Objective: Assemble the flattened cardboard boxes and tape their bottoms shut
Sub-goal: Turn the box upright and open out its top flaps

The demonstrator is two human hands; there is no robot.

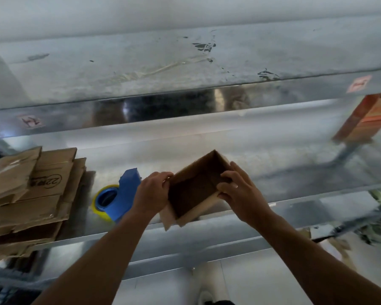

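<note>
At the front edge of the metal shelf [273, 172], the left hand [151, 194] and right hand [240, 192] are gripping opposite walls of an opened cardboard box [194, 190], fingers curling over its rim. Flattened boxes [31, 190] and a blue tape dispenser [123, 194] are lying to its left.

In front of you a metal shelf [273, 172] carries everything. At its left lies a stack of flattened cardboard boxes [31, 190]. Near it, toward the middle, is a blue tape dispenser [125, 190] with a yellow tape roll [96, 204]. An opened box [194, 190] is at the front edge; whether it rests on the metal is unclear. Far right stands an orange-brown carton [365, 119].
</note>
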